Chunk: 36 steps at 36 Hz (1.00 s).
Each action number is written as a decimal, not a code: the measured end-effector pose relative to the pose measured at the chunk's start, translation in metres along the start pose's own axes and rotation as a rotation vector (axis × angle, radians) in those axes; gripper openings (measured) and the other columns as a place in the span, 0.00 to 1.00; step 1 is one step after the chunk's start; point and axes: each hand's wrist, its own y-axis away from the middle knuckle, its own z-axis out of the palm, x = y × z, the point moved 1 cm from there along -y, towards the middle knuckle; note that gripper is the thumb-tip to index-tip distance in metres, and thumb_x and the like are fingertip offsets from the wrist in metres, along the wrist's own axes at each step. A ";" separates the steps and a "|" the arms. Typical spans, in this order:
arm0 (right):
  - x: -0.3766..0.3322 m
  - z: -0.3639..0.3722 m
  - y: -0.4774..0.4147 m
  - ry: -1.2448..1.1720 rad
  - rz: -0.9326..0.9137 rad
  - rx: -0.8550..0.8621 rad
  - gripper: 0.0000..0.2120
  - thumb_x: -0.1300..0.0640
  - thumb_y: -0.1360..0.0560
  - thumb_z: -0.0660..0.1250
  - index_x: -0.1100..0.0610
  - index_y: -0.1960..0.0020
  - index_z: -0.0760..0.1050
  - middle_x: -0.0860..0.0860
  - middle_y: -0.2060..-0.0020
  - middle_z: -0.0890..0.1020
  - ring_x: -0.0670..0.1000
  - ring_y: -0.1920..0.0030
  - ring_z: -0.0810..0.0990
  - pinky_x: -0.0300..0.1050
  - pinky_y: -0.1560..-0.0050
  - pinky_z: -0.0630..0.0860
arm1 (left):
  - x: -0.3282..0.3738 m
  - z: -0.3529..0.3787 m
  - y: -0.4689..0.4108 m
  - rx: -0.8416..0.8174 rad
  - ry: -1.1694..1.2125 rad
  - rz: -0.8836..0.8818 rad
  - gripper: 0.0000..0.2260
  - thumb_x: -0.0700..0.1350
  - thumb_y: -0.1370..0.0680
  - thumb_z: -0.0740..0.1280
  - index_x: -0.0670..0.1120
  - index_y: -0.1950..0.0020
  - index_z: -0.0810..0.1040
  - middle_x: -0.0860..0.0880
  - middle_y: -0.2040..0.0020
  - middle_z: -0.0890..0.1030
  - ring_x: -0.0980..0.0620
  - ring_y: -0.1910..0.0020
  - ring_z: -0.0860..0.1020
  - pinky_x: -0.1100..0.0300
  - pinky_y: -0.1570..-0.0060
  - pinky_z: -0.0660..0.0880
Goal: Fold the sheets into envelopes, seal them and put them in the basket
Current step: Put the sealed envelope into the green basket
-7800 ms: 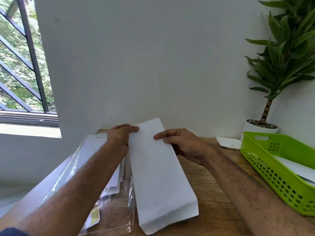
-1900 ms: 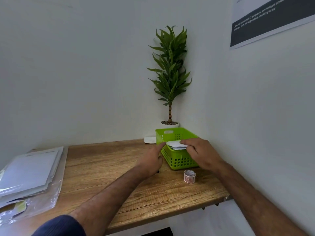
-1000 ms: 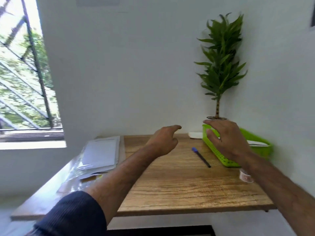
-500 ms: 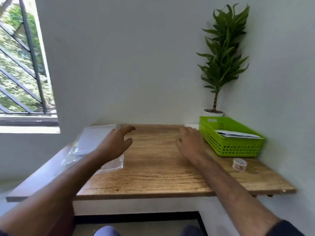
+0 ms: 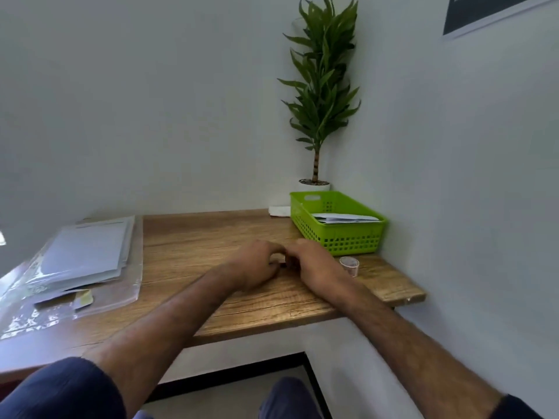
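My left hand (image 5: 257, 264) and my right hand (image 5: 313, 266) meet at the middle of the wooden table (image 5: 196, 237), fingers curled toward each other. Both pinch a small dark thing (image 5: 282, 266) that is mostly hidden between them. The green basket (image 5: 348, 241) stands at the back right against the wall, with folded white envelopes (image 5: 344, 219) inside. A stack of white sheets (image 5: 87, 252) lies at the table's left on a clear plastic sleeve (image 5: 134, 282).
A small roll of clear tape (image 5: 349, 265) sits just right of my right hand, in front of the basket. A potted plant (image 5: 320, 95) fills the back corner. A white pad (image 5: 279, 210) lies behind the basket. Walls close the back and right.
My hands left the basket after the envelope went in, swung over the table and have now come together at its middle. The pen seen lying there a second ago no longer shows.
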 end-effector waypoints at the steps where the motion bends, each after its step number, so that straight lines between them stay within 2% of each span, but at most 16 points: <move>1: 0.003 -0.001 0.003 -0.004 -0.008 0.009 0.13 0.70 0.26 0.62 0.56 0.51 0.81 0.47 0.58 0.73 0.51 0.52 0.77 0.41 0.55 0.66 | 0.002 0.004 -0.001 0.001 -0.004 0.000 0.16 0.42 0.23 0.65 0.52 0.36 0.81 0.50 0.39 0.83 0.48 0.39 0.79 0.54 0.38 0.75; 3: 0.010 -0.001 0.008 -0.020 -0.006 0.027 0.13 0.70 0.26 0.62 0.56 0.51 0.80 0.48 0.57 0.73 0.52 0.51 0.77 0.43 0.55 0.68 | 0.004 0.008 -0.001 0.036 -0.042 -0.005 0.12 0.43 0.22 0.65 0.51 0.41 0.84 0.50 0.43 0.84 0.49 0.43 0.80 0.54 0.42 0.76; 5: 0.016 -0.001 0.015 -0.017 0.013 0.079 0.12 0.68 0.25 0.63 0.54 0.51 0.80 0.49 0.54 0.76 0.51 0.50 0.75 0.46 0.52 0.72 | 0.006 0.008 0.000 0.076 -0.089 0.005 0.11 0.45 0.20 0.65 0.52 0.41 0.83 0.51 0.42 0.82 0.50 0.45 0.79 0.53 0.43 0.77; 8: 0.027 -0.007 0.027 0.031 0.022 0.303 0.07 0.61 0.27 0.70 0.51 0.51 0.80 0.48 0.53 0.78 0.49 0.47 0.75 0.48 0.45 0.73 | 0.004 0.009 0.003 0.092 -0.119 0.018 0.11 0.47 0.19 0.64 0.51 0.39 0.83 0.51 0.41 0.79 0.51 0.43 0.78 0.53 0.42 0.76; 11: 0.043 -0.016 0.042 0.066 0.181 0.414 0.07 0.52 0.26 0.71 0.49 0.48 0.79 0.46 0.51 0.76 0.48 0.46 0.73 0.48 0.43 0.72 | 0.003 0.009 0.005 0.088 -0.133 0.026 0.11 0.47 0.18 0.64 0.51 0.39 0.83 0.51 0.41 0.79 0.51 0.43 0.77 0.53 0.41 0.76; 13: 0.059 -0.019 0.050 0.087 0.306 0.409 0.09 0.48 0.26 0.70 0.49 0.47 0.78 0.47 0.49 0.75 0.50 0.45 0.74 0.49 0.44 0.72 | 0.004 0.009 0.005 0.085 -0.140 0.023 0.11 0.46 0.19 0.64 0.51 0.40 0.83 0.51 0.41 0.79 0.51 0.43 0.77 0.54 0.41 0.76; 15: 0.072 -0.021 0.056 0.027 0.380 0.370 0.09 0.46 0.26 0.70 0.49 0.50 0.78 0.48 0.50 0.76 0.51 0.48 0.76 0.47 0.48 0.74 | 0.007 0.009 0.004 0.079 -0.143 0.018 0.11 0.46 0.19 0.64 0.50 0.40 0.83 0.50 0.41 0.80 0.51 0.44 0.78 0.54 0.42 0.76; 17: 0.079 -0.022 0.061 -0.135 0.390 0.328 0.06 0.48 0.25 0.71 0.49 0.58 0.78 0.46 0.58 0.77 0.49 0.55 0.79 0.44 0.56 0.72 | 0.013 0.009 0.002 0.075 -0.145 0.019 0.11 0.46 0.19 0.64 0.50 0.40 0.83 0.50 0.41 0.80 0.51 0.43 0.78 0.54 0.42 0.76; 20: 0.084 -0.024 0.069 -0.239 0.354 0.337 0.12 0.52 0.24 0.71 0.46 0.65 0.77 0.41 0.66 0.79 0.43 0.61 0.79 0.43 0.60 0.72 | 0.025 0.015 -0.002 0.080 -0.143 0.042 0.12 0.46 0.19 0.63 0.50 0.39 0.83 0.50 0.41 0.80 0.50 0.42 0.77 0.53 0.41 0.76; 23: 0.088 -0.026 0.079 -0.239 0.344 0.330 0.12 0.50 0.24 0.70 0.44 0.66 0.77 0.42 0.66 0.81 0.44 0.62 0.80 0.47 0.60 0.76 | 0.044 0.024 -0.009 0.098 -0.151 0.080 0.12 0.46 0.18 0.62 0.50 0.38 0.82 0.48 0.40 0.80 0.48 0.39 0.76 0.52 0.40 0.75; 26: 0.093 -0.025 0.087 -0.274 0.339 0.306 0.11 0.46 0.24 0.71 0.47 0.64 0.79 0.45 0.64 0.82 0.44 0.61 0.81 0.47 0.60 0.77 | 0.067 0.035 -0.019 0.125 -0.164 0.108 0.12 0.45 0.18 0.62 0.49 0.39 0.83 0.46 0.42 0.81 0.45 0.40 0.77 0.51 0.41 0.75; 32: 0.098 -0.029 0.098 -0.223 0.284 0.308 0.09 0.50 0.25 0.72 0.49 0.63 0.77 0.45 0.65 0.81 0.42 0.63 0.79 0.35 0.67 0.69 | 0.108 0.057 -0.043 0.188 -0.167 0.122 0.10 0.44 0.19 0.63 0.46 0.44 0.84 0.44 0.46 0.82 0.44 0.43 0.76 0.50 0.44 0.75; 36: 0.103 -0.030 0.098 -0.215 0.257 0.302 0.12 0.52 0.25 0.72 0.43 0.64 0.73 0.42 0.65 0.78 0.41 0.64 0.77 0.33 0.67 0.66 | 0.121 0.065 -0.052 0.234 -0.190 0.101 0.09 0.46 0.19 0.64 0.46 0.46 0.83 0.44 0.47 0.82 0.44 0.43 0.77 0.49 0.47 0.75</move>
